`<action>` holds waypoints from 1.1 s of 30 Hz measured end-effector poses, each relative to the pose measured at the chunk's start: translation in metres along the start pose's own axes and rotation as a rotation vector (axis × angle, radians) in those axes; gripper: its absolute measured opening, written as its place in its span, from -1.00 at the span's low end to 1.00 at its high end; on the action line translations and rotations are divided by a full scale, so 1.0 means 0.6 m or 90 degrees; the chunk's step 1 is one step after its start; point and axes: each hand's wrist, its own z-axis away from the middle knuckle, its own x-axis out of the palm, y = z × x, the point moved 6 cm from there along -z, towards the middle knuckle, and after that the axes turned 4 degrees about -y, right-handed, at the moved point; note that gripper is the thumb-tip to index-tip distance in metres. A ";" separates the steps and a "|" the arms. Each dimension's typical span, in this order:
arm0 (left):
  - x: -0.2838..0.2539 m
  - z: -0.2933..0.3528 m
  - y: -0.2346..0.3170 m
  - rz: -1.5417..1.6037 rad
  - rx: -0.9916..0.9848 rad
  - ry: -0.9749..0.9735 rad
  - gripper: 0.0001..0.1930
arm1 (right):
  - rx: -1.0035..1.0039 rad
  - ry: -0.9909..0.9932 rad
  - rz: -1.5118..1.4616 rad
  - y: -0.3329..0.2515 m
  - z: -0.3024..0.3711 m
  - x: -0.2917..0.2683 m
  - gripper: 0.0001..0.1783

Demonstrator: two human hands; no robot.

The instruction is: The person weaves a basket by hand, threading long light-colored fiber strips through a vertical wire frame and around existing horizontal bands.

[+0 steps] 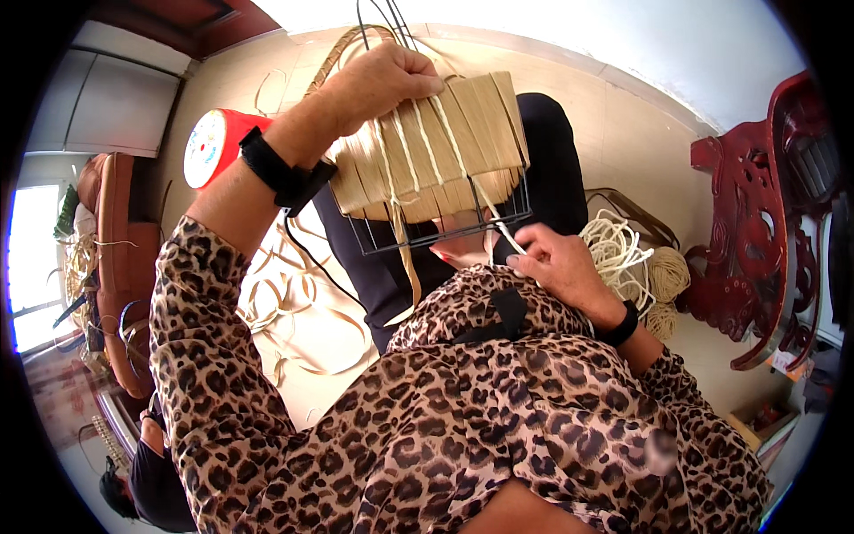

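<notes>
From where I stand, a person has a tan basket (pixel 487 116) on their lap, on dark pants (pixel 559 151). It is made of flat strips wrapped on a black wire frame (pixel 445 234), and white cords run across it.

The left hand (pixel 398 73) is at the far edge of the basket. Its fingers are curled in tight, but I can't tell what they pinch. The right hand (pixel 562 267) is at the near right corner, with a thin white cord (pixel 509 236) held between thumb and finger.

To the right is a messy heap of cream cord (pixel 616 254). Loose tan strips (pixel 298 307) lie on the floor to the left, and a red tub (pixel 229 142) is farther off.
</notes>
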 end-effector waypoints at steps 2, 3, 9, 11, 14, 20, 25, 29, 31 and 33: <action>-0.003 0.001 -0.005 0.012 -0.012 -0.003 -0.82 | 0.011 -0.020 -0.026 -0.008 0.009 -0.004 -0.69; -0.002 0.001 -0.011 0.028 -0.022 -0.016 -0.82 | 0.009 -0.021 -0.039 -0.014 0.017 -0.005 -0.70; 0.004 0.008 -0.007 0.035 -0.020 0.022 -0.84 | -0.174 0.074 -0.077 -0.029 0.052 -0.009 -0.67; 0.001 0.009 -0.003 0.033 -0.031 0.019 -0.82 | -0.243 0.049 -0.001 -0.051 0.057 -0.007 -0.68; -0.003 0.009 0.000 0.019 -0.026 0.032 -0.80 | -0.298 0.023 0.038 -0.071 0.065 -0.005 -0.68; -0.005 -0.011 -0.019 0.012 -0.010 0.026 -0.78 | -0.340 -0.007 0.099 -0.083 0.077 -0.009 -0.69; -0.002 -0.012 -0.012 0.021 -0.032 0.042 -0.81 | -0.380 -0.008 0.136 -0.088 0.078 -0.009 -0.69; -0.002 -0.008 -0.017 0.002 -0.046 -0.015 -0.77 | -0.384 -0.014 0.146 -0.087 0.072 -0.007 -0.67; -0.005 0.006 -0.005 -0.040 -0.002 0.017 -0.75 | -0.378 -0.016 0.142 -0.086 0.067 -0.010 -0.66; -0.003 0.031 0.024 -0.133 0.062 0.057 -0.64 | -0.376 -0.017 0.118 -0.086 0.068 -0.013 -0.64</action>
